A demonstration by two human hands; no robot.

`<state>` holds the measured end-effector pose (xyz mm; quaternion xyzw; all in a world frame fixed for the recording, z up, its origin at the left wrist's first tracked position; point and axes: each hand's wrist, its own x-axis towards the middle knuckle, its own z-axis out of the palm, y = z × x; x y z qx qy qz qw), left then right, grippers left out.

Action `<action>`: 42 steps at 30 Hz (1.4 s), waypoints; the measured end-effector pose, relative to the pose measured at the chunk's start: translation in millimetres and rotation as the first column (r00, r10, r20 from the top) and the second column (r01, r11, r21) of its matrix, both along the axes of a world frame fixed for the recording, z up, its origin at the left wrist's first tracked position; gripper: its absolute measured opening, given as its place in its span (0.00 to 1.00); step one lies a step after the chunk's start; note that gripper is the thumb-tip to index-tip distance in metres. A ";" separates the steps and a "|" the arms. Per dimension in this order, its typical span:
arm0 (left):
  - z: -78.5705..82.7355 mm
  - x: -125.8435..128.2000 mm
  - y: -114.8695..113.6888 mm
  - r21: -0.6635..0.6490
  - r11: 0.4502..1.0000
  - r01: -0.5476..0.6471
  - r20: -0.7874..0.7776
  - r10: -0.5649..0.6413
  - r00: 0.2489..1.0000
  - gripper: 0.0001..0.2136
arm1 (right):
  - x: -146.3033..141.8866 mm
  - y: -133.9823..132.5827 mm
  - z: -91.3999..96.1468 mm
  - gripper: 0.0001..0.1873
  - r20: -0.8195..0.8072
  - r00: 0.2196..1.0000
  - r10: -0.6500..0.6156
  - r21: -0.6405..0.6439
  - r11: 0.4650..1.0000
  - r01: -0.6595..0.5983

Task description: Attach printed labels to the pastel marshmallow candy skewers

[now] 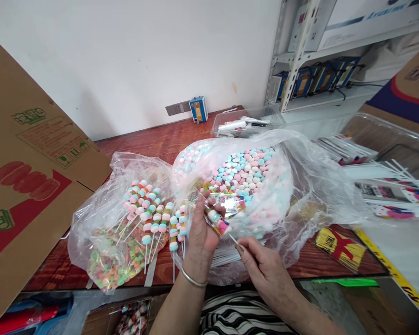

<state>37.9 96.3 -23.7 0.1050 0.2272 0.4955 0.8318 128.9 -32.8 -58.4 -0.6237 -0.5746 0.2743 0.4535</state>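
Note:
My left hand (203,228) has its fingers curled around a printed clear wrapper (224,226) with a marshmallow skewer (214,216) inside. From the wrapper's lower end a white stick (233,239) sticks out, pinched between the thumb and fingers of my right hand (261,265). Behind both hands lies a large open plastic bag of pink, blue and white marshmallows (244,170). Another clear wrapper (230,204) rests there, close to my left fingers. Several bare marshmallow skewers (148,207) lie to the left on a bag of colourful gummies (115,260).
A large cardboard box (31,153) stands at the left. Several printed wrappers (387,193) and white sticks lie at the right, near a clear tray (247,122) at the back. An open box of wrapped candies (132,318) sits below the table's front edge.

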 end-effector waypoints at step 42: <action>-1.4 13.4 -12.6 0.076 0.996 0.036 -0.020 -0.034 0.999 0.13 | -4.2 1.3 -17.1 0.10 0.295 0.940 -0.170 0.257 0.962 0.093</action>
